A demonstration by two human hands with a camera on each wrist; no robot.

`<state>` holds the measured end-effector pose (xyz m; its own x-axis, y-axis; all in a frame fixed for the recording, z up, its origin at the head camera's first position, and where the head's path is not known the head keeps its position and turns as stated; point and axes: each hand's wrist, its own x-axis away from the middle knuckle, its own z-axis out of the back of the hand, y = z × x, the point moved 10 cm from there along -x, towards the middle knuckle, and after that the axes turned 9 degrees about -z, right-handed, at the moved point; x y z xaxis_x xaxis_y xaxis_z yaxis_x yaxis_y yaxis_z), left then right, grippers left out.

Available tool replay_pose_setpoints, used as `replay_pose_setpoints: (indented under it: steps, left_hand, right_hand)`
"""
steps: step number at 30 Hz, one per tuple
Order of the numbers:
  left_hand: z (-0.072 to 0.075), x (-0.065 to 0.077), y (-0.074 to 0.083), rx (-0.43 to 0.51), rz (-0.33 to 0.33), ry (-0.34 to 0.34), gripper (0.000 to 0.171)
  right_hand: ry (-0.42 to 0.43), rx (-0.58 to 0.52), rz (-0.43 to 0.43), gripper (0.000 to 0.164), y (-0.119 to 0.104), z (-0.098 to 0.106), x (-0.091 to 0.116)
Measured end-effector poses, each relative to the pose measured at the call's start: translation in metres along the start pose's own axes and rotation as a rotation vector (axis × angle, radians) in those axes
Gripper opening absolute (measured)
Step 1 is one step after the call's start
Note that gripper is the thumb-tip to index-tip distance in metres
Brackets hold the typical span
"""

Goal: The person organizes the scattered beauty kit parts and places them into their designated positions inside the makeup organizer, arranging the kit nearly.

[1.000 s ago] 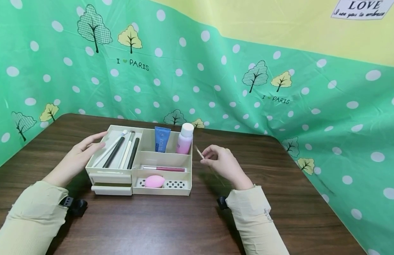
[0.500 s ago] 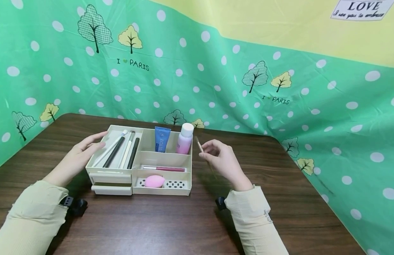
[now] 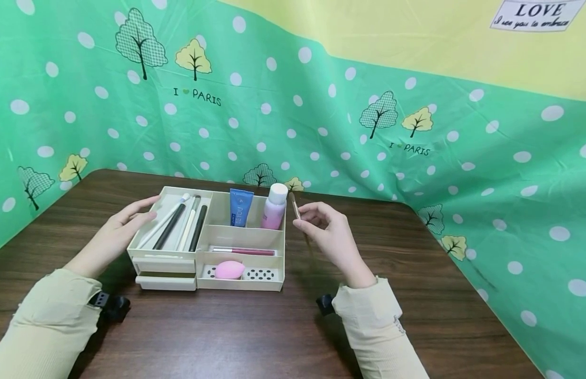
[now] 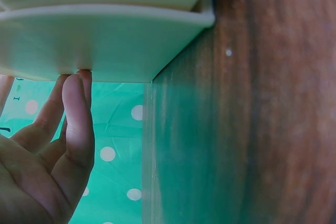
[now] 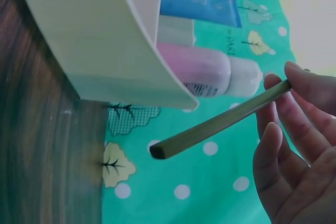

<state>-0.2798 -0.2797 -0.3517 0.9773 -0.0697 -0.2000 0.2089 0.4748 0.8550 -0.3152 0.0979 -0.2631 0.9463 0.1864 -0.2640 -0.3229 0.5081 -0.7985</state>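
A cream desktop organizer stands on the table, its left side holding several slim pens and brushes. Against its left wall rest the fingertips of my left hand, the fingers stretched out. Just right of the organizer, my right hand pinches a slim gold-brown stick between thumb and fingers. It is shaped like a makeup brush or cosmetic pencil, with a blunt dark end showing in the right wrist view. Close by, a pink bottle with a white cap leans in the rear right compartment.
A blue tube stands in the rear middle compartment. Further forward lie a thin pink-red stick and a pink makeup sponge. Low drawers sit at the front left. A green dotted cloth hangs behind the table.
My right hand has risen slightly and shifted left, tilting the gold-brown stick more upright beside the organizer's right wall. My left hand and the organizer have stayed in place.
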Motion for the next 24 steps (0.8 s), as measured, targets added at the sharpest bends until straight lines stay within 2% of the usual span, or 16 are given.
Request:
replay_pose_setpoints:
  steps: [13, 24]
  left_hand:
    - [0.000, 0.001, 0.001, -0.005, -0.006, 0.005, 0.064]
    - [-0.001, 0.001, 0.002, 0.000, 0.007, 0.000, 0.065]
  right_hand:
    - [0.008, -0.155, -0.035, 0.025, -0.009, 0.005, 0.004]
    - [-0.006, -0.349, -0.063, 0.030, -0.016, 0.007, 0.007]
